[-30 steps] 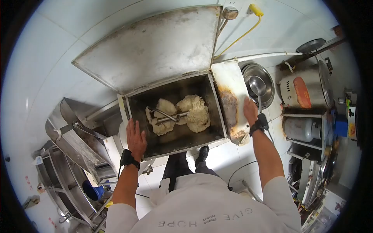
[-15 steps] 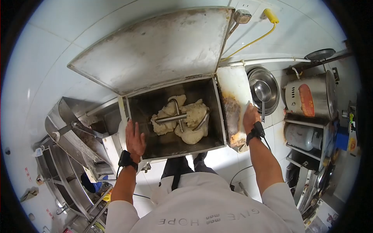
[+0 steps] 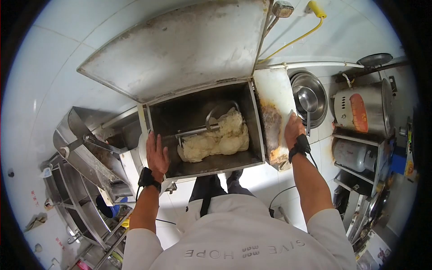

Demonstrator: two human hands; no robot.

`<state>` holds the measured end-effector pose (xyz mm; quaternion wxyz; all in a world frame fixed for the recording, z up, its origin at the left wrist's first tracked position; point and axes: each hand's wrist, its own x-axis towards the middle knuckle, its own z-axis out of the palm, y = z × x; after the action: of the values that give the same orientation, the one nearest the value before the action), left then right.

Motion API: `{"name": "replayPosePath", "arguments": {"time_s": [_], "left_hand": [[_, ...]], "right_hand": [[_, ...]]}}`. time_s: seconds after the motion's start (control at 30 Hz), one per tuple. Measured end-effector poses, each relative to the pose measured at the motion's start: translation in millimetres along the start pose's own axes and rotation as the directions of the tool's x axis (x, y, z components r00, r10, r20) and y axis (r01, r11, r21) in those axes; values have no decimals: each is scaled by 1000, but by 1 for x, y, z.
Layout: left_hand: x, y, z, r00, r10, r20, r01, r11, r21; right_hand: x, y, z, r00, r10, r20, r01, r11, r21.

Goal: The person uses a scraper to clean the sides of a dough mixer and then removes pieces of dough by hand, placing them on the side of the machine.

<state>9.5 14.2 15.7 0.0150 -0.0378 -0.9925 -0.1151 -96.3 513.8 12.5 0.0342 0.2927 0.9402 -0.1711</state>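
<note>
Plainly, one lid is leaning open behind one metal tub, its pale face showing brown stains and scuffs. The tub is standing in front of the person, its dark inner walls looking smeared. To the right, one pot is showing a reddish patch on its side, and one white panel is running along the tub's right side, rust and brown grime marking its front half (the worst of it is sitting near the hand).

The dough is lying inside the tub, towards the front, pale cream, lumpy and bulging, forming what is looking like one joined mass. Beyond the panel, steel bowls are nesting together, their exact number staying unclear. One metal bar is crossing the dough, and one curved arm is arching over it.

Both arms are reaching forward, one on each side. The left hand is lying at the tub's front left corner, fingers released and extending forward, not grasping anything. The right hand is resting at the panel's outer edge; whether its fingers are gripping that edge is not showing clearly. One ladle is lying in the bowls, and two black wristbands are circling the wrists, one on each.
</note>
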Motion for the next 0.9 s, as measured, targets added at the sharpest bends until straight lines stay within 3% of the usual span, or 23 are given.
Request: {"name": "replayPosePath", "arguments": {"time_s": [0.53,0.9], "left_hand": [[-2,-5,3,999,5,-31,-6,999,-31],[-2,0,-3,998,-14,-61,10,997,-72]], "right_hand": [[-1,-8,-6,996,82,33,-82,997,-6],[3,3,4,999,51,-17,-50,999,19]]}}
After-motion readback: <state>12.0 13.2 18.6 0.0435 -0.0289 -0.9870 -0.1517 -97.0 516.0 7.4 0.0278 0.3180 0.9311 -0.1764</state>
